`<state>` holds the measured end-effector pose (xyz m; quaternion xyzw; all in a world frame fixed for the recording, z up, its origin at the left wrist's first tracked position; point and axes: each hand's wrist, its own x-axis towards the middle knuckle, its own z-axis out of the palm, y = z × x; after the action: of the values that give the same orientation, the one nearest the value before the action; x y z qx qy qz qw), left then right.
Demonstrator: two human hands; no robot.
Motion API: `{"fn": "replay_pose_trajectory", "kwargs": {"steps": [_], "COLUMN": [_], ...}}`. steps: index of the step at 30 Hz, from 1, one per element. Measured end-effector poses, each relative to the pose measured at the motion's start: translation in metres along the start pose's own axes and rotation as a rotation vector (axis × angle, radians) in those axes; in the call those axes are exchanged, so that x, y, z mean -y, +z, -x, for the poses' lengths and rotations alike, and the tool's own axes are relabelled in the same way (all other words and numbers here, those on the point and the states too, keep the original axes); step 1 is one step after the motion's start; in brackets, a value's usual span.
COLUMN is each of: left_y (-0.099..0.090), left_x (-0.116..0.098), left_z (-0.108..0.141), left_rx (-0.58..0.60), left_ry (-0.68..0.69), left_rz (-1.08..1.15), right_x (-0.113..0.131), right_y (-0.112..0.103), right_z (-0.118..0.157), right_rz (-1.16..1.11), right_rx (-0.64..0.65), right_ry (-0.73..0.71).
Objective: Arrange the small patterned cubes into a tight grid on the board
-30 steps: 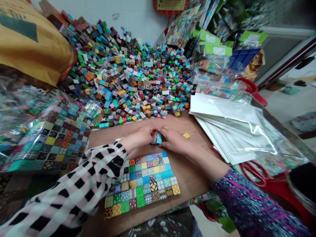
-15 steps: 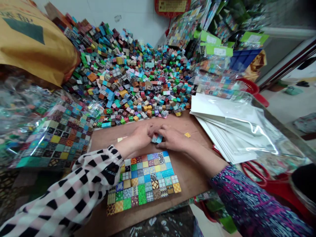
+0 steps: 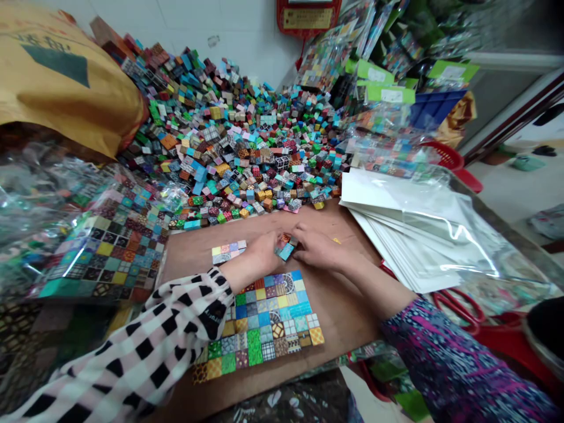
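Note:
A small group of coloured cubes [image 3: 285, 247], with blue and orange-red faces, is held between my two hands above the brown board [image 3: 348, 294]. My left hand [image 3: 263, 252] grips it from the left, its fingers closed and partly hidden. From the right, the fingers of my right hand [image 3: 311, 245] press on it. Nearer to me lies a flat sheet of patterned square pieces [image 3: 273, 317], partly under my left sleeve. A smaller block of pieces [image 3: 227, 249] rests on the board left of my left hand. A yellow piece [image 3: 336, 241] lies right of my right hand.
Behind the board rises a big heap of loose cubes [image 3: 247, 147]. Wrapped mosaic sheets [image 3: 114, 252] are at the left, below a yellow bag [image 3: 66, 88]. White sheets [image 3: 388, 229] and red scissors [image 3: 458, 308] lie at the right.
The held cubes have tilted and moved slightly right, showing orange-red faces. My left hand has shifted right, uncovering more of the smaller block. The view has moved a little.

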<state>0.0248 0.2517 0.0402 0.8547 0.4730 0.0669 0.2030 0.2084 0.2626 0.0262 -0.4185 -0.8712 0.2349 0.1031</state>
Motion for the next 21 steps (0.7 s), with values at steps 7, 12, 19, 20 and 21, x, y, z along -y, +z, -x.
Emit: {"fn": "replay_pose_trajectory", "kwargs": {"steps": [7, 12, 19, 20, 21], "left_y": [0.0004, 0.0022, -0.0014, -0.0018, -0.0021], "left_x": [-0.0056, -0.0056, -0.0064, -0.0066, -0.0068], "left_z": [-0.0045, -0.0061, -0.0011, -0.001, -0.0012], "left_rx": [0.01, 0.007, -0.011, -0.009, -0.007], "left_ry": [-0.199, -0.19, -0.124, -0.118, -0.111], "left_rz": [0.043, 0.045, 0.044, 0.043, 0.042], "right_x": [-0.0039, -0.0045, -0.0032, -0.0035, -0.0038], "right_y": [0.0074, 0.0017, 0.0075, 0.0088, 0.0101], "right_z": [0.0047, 0.0016, 0.0021, 0.0026, 0.0031], "right_rz": [-0.048, -0.056, -0.091, -0.088, -0.085], "right_rx": [-0.052, -0.019, -0.07, -0.068, -0.067], "right_ry": [0.043, -0.058, -0.041, -0.029, -0.019]}}
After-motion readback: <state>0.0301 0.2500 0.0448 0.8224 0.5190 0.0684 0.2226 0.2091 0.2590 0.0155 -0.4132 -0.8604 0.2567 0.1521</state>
